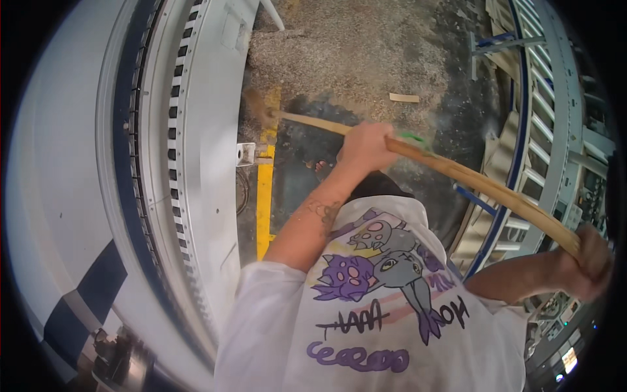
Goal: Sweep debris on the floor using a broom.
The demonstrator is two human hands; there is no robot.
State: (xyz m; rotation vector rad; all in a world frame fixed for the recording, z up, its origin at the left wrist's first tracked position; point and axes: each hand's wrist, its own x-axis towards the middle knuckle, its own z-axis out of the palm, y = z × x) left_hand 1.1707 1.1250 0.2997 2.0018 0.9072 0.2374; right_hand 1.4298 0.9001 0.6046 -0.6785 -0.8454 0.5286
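A long wooden handle (477,179) runs across in front of me, from the floor at upper left to the right rim. My left hand (369,147) is wrapped round its lower part, in the middle of the view. Near its upper end, at the far right, my right hand (591,261) is closed on it. The low end carries a brown, blurred head (259,108) beside a yellow floor line (265,189); its kind is too smeared to tell. Something green (415,138), like a strip or cord, shows beside the handle just right of my left hand.
A long white machine (215,130) with a row of black pads stands along my left. Sawdust-like debris (346,52) covers the floor ahead, where a small pale wood piece (404,98) lies. To the right is a roller conveyor (542,117) with a blue frame. A bracket (246,155) juts from the machine's foot.
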